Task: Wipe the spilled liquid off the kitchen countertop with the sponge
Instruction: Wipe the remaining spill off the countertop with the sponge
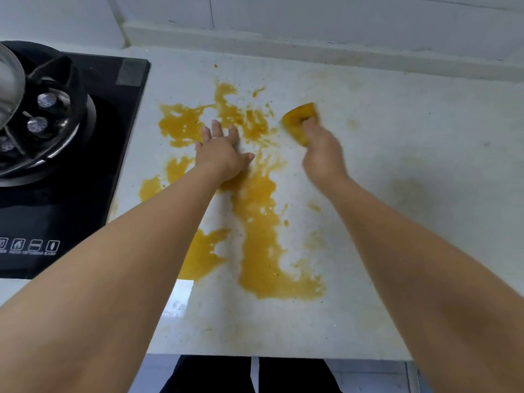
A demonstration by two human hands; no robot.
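A wide orange-yellow spill (pixel 255 222) covers the middle of the pale countertop (pixel 397 154), running from near the back down toward the front edge. My right hand (pixel 321 154) presses a yellow sponge (pixel 299 117) onto the counter at the spill's upper right edge; the hand is blurred. My left hand (pixel 222 154) lies flat with fingers spread on the counter in the middle of the spill, holding nothing.
A black glass gas hob (pixel 85 180) with a burner sits at the left, and a metal pot (pixel 8 86) stands on it at the frame's edge. A raised white ledge and tiled wall (pixel 312 38) close the back. The counter's front edge (pixel 283 355) runs below.
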